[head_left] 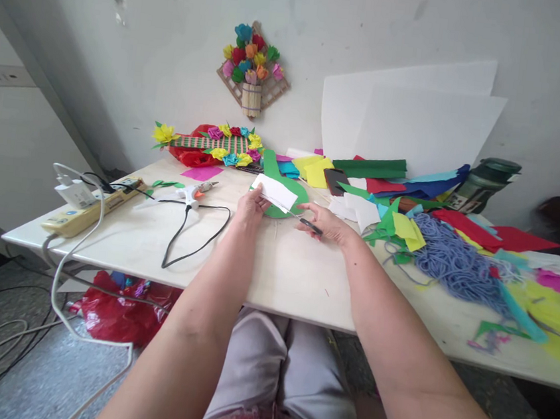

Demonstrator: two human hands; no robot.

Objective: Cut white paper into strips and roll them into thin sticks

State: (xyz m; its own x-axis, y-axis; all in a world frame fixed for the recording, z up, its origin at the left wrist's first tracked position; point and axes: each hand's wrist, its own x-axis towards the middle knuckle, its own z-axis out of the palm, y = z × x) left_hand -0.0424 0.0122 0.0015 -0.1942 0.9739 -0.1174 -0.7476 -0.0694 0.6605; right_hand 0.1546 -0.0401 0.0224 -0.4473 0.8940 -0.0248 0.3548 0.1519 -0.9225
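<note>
One glue gun (pixel 192 193), one scissors (pixel 303 222)

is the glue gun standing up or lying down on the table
Lying down. The glue gun rests on its side on the table, nozzle pointing right, its black cord looping toward the front edge, left of both hands.

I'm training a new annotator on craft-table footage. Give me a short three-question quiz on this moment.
1. True or false: the left hand holds a white sheet of paper.
2. Which tool is in the right hand? A) hot glue gun B) scissors C) pencil
3. Fill in: the hot glue gun lies on the table to the ____ of both hands.

Key
1. True; the sheet is held over a green cut-out.
2. B; the scissors meet the sheet's edge.
3. Left; it lies apart from the hands, near the power strip.
</note>
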